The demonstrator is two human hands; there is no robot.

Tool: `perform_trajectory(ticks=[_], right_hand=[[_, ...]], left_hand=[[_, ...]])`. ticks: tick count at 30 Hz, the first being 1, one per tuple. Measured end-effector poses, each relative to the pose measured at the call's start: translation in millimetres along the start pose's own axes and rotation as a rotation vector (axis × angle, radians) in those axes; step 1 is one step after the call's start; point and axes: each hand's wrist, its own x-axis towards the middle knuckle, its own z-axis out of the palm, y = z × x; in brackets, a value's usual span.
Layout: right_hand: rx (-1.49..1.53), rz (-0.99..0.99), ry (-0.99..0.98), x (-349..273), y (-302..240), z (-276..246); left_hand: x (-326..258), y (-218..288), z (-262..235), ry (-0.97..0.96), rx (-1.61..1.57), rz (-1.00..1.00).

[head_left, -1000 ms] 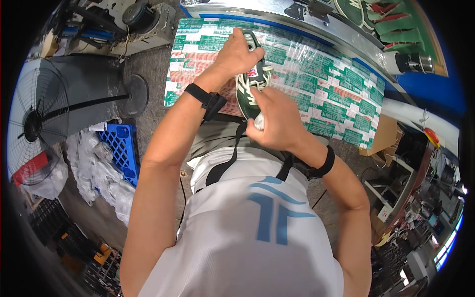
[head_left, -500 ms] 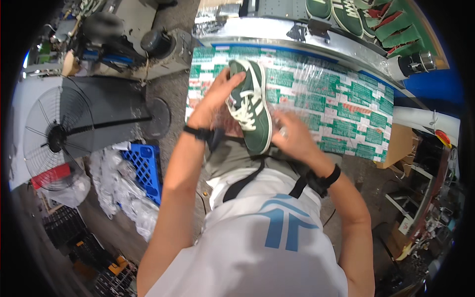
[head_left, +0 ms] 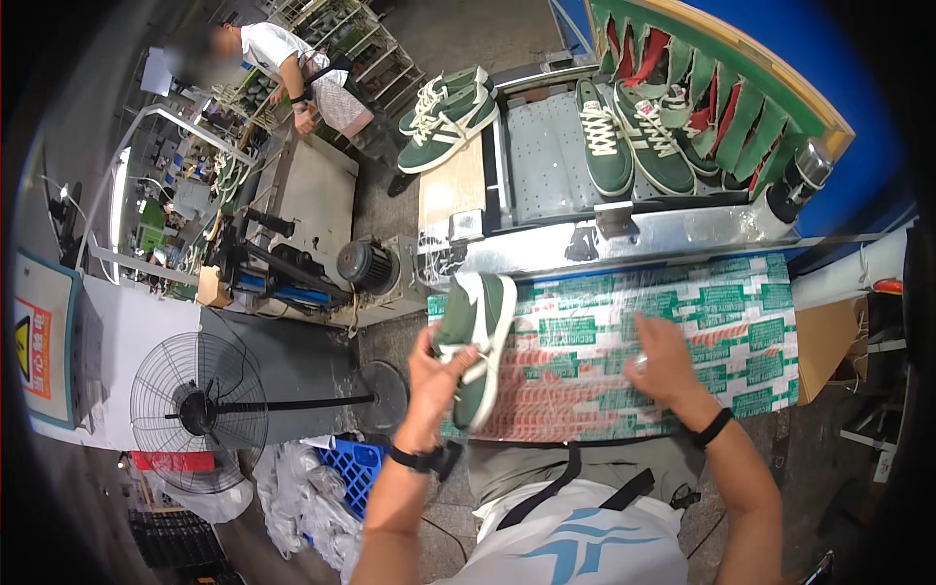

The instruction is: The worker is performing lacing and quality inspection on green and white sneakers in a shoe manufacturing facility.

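My left hand (head_left: pixel 434 380) grips a green sneaker (head_left: pixel 490 341) with white stripes and a pale sole, round its laced middle. The sneaker hangs tilted over the left part of a bench top (head_left: pixel 726 385) wrapped in green-and-white printed tape film, its toe toward me. To the right, my right hand (head_left: pixel 671 363) hovers over the bench top, apart from the sneaker, a ring on one finger. It holds nothing, and its fingers are slightly blurred and partly spread.
Behind the bench top a metal conveyor (head_left: pixel 551 156) carries several green sneakers (head_left: pixel 604 146) beside a hood with green and red flaps (head_left: pixel 731 117). More sneakers (head_left: pixel 448 127) sit on a wooden board. A fan (head_left: pixel 198 409) and an electric motor (head_left: pixel 368 261) stand left. A co-worker (head_left: pixel 292 58) is farther back.
My view has lifted toward the conveyor, bringing the co-worker into sight. The left hand has shifted its hold from the heel end to the sneaker's middle. My right hand has moved away rightward.
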Motion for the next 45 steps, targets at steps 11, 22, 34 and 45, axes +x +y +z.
perform_trajectory(ticks=[11, 22, 34, 45], right_hand=[[-0.166, 0.07, 0.011, -22.1, 64.5, -0.7], [-0.094, 0.09, 0.029, -17.3, 75.7, -11.9], [-0.05, 0.096, 0.007, -37.1, 69.8, -7.4], [-0.06, 0.117, -0.001, -28.4, 75.1, -4.0]], left_hand=[[358.3, 107.0, 24.8, 0.065, 0.884, 0.508], [368.0, 82.5, 356.6, -0.433, 0.342, 0.236], [251.0, 124.5, 175.6, -0.539, 0.371, 0.039], [-18.7, 42.5, 49.5, -0.005, 0.053, 0.15]])
